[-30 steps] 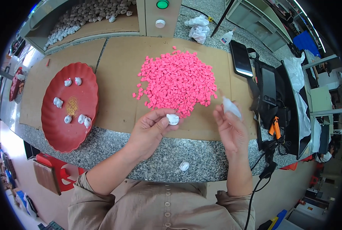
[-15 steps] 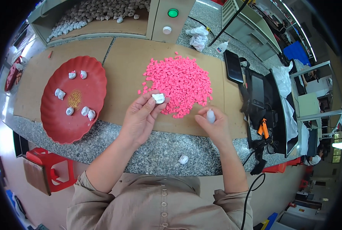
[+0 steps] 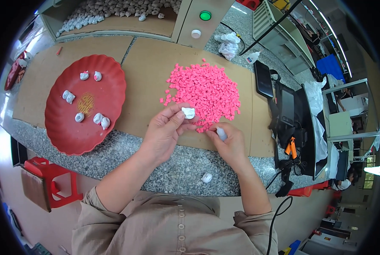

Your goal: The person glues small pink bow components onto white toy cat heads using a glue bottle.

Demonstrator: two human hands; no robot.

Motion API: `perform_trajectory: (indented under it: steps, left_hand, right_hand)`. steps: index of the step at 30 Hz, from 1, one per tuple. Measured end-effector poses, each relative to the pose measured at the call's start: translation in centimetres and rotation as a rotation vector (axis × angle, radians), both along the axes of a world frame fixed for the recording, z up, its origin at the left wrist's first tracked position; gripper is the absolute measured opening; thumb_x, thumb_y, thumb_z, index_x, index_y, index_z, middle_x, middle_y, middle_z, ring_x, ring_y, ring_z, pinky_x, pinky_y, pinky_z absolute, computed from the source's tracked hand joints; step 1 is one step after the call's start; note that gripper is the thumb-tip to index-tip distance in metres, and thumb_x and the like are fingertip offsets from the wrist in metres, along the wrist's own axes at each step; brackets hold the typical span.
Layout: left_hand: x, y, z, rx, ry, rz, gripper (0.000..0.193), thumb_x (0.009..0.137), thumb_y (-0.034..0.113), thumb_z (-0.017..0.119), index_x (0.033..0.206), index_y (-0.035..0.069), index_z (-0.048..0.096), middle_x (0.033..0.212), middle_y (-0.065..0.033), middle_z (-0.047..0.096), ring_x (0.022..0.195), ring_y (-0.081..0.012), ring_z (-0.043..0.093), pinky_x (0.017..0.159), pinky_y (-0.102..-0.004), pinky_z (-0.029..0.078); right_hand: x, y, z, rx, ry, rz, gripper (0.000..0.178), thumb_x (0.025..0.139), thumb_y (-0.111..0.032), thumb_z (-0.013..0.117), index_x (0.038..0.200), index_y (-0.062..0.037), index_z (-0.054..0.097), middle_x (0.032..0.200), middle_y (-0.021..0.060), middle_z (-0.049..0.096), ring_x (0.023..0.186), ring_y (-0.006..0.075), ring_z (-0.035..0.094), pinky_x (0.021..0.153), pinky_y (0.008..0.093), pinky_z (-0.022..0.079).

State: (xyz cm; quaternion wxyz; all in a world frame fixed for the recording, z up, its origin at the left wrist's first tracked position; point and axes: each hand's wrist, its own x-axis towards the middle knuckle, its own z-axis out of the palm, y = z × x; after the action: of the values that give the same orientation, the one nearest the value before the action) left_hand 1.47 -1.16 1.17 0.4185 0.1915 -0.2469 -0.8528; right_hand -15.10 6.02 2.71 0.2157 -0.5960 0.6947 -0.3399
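My left hand (image 3: 161,135) pinches a small white figurine (image 3: 188,113) between thumb and fingers, above the near edge of a heap of tiny pink pieces (image 3: 207,89). Tucked in my right hand (image 3: 230,146) is a small whitish squeeze bottle (image 3: 221,134). The thumb and index fingertips of that hand reach the heap's near edge; whether they grip a pink piece I cannot make out. To the left, a scalloped red plate (image 3: 62,127) carries several white figurines, some with a pink spot. Another white figurine (image 3: 206,177) lies on the granite near my body.
Cardboard (image 3: 145,72) covers part of the granite table (image 3: 164,178). A lit box (image 3: 113,27) full of whitish figurines stands at the back. On the right lie a black phone (image 3: 263,79), cables, an orange-handled tool (image 3: 291,147) and a white bottle (image 3: 252,57). A red stool (image 3: 49,182) stands lower left.
My right hand has moved left with the bottle, down to the heap's near edge beside my left hand. The bottle tilts more now. The whole view has shifted slightly.
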Motion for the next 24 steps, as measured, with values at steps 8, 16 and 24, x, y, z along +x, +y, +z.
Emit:
perform_trajectory:
  steps: [8, 16, 24]
  left_hand:
    - [-1.4, 1.8, -0.6, -0.169, -0.234, -0.204, 0.021, 0.085, 0.004, 0.043, 0.104, -0.001, 0.049, 0.094, -0.0075, 0.055, 0.084, -0.0136, 0.055, 0.076, -0.0271, 0.046]
    - [-1.5, 2.0, -0.5, -0.243, -0.306, -0.256, 0.021, 0.085, 0.0, 0.041, 0.104, -0.002, 0.047, 0.096, -0.0084, 0.054, 0.089, -0.0155, 0.054, 0.081, -0.0288, 0.045]
    - [-1.7, 2.1, -0.6, -0.27, -0.352, -0.248, 0.02, 0.084, 0.0, 0.043, 0.103, -0.001, 0.049, 0.094, -0.0073, 0.055, 0.089, -0.0137, 0.054, 0.08, -0.027, 0.045]
  right_hand:
    - [0.7, 1.7, 0.7, -0.059, -0.702, 0.011, 0.009, 0.072, -0.001, 0.063, 0.079, -0.0005, 0.059, 0.076, 0.0025, 0.058, 0.068, 0.007, 0.053, 0.061, 0.0186, 0.042]
    - [0.3, 1.4, 1.0, 0.031, -0.703, -0.035, 0.011, 0.071, -0.001, 0.064, 0.077, -0.0005, 0.055, 0.073, 0.0006, 0.055, 0.066, 0.005, 0.05, 0.059, 0.0178, 0.042]
    - [0.0, 1.4, 0.7, 0.088, -0.782, -0.098, 0.014, 0.071, -0.001, 0.064, 0.083, -0.0001, 0.057, 0.076, 0.0017, 0.057, 0.069, 0.0061, 0.052, 0.06, 0.0186, 0.044]
